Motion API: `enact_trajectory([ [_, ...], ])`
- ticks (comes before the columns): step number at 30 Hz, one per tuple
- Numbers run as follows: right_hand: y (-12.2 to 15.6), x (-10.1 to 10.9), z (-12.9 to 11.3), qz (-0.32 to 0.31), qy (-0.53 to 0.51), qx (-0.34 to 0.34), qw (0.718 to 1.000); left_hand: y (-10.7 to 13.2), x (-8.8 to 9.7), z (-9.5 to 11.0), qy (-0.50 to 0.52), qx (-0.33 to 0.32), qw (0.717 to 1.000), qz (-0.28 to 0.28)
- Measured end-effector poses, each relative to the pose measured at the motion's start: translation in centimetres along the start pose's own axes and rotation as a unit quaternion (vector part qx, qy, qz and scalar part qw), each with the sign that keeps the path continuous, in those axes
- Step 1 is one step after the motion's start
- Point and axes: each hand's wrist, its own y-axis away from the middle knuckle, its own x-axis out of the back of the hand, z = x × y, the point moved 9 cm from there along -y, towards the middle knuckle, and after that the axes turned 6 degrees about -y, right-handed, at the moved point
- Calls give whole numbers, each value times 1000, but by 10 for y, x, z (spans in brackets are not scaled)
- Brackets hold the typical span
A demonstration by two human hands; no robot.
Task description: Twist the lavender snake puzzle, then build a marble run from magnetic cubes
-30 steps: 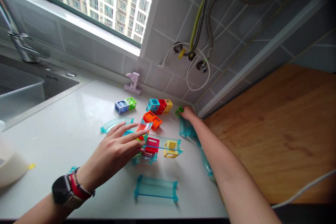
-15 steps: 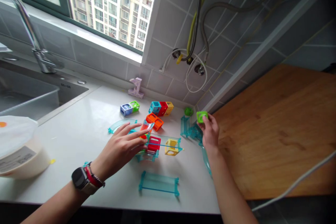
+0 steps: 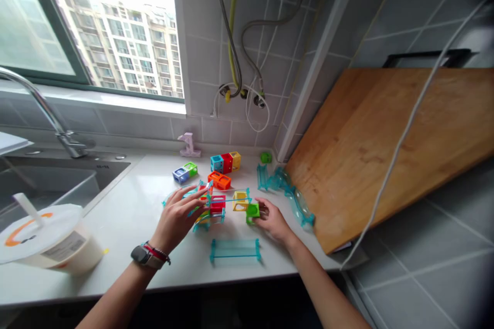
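A small build of coloured cube blocks and clear teal track pieces stands on the white counter [image 3: 127, 216]. My left hand [image 3: 178, 216], with a watch on its wrist, rests spread against the build's left side, fingers on the teal track beside a red cube [image 3: 218, 204]. My right hand [image 3: 273, 220] pinches a green cube [image 3: 252, 210] and holds it against the yellow cube [image 3: 240, 200] at the build's right end. A flat teal track piece [image 3: 234, 250] lies just in front of both hands.
Loose cubes [image 3: 225, 163] and a blue-green pair [image 3: 184, 172] sit further back, with a green ball [image 3: 265, 157] near the wall corner. Curved teal tracks [image 3: 289, 193] lie against a leaning wooden board [image 3: 386, 139]. A lidded cup [image 3: 46, 239] and sink [image 3: 42, 187] are at left.
My right hand picked up the green cube by the wall corner and carried it back to the build's right end. The left hand stayed on the build. The camera pulled back and tilted up.
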Motion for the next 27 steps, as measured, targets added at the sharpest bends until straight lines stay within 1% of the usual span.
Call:
enact_trajectory([
  [3, -7, -10, -6, -13, 93, 35, 995, -1, 3, 3, -5, -2, 1000, 7],
  [5, -6, -7, -9, 2, 139, 46, 989, -2, 5, 5, -7, -3, 1000, 6],
  [8, 3, 10, -15, 42, 169, 50, 983, -3, 5, 7, -12, -4, 1000, 1],
  [12, 24, 34, -28, 63, 191, 42, 979, -4, 5, 9, -18, -1, 1000, -3],
  [15, 44, 52, -44, 110, 173, 44, 978, -4, 4, 9, -16, 1, 1000, -7],
  [16, 51, 53, -48, 119, 156, 43, 980, -4, 4, 8, -15, 1, 1000, -7],
  [17, 56, 50, -52, 113, 133, 42, 984, -3, 3, 8, -15, 1, 1000, -7],
  [18, 61, 42, -55, 93, 106, 40, 989, -3, 3, 7, -15, 2, 1000, -7],
  [19, 64, 30, -57, 62, 78, 38, 994, -3, 3, 7, -16, 3, 1000, -6],
  [21, 68, -2, -61, -8, 35, 36, 999, -3, 2, 7, -15, 5, 1000, -5],
  [22, 69, -18, -63, -30, 28, 39, 998, -3, 3, 7, -14, 5, 1000, -4],
  [24, 66, -44, -62, -39, 49, 44, 997, -3, 3, 8, -11, 5, 1000, -1],
  [25, 63, -53, -59, -26, 69, 39, 997, -4, 4, 8, -11, 5, 1000, 0],
  [27, 55, -63, -51, 17, 107, 23, 994, -4, 5, 9, -12, 2, 1000, 1],
])
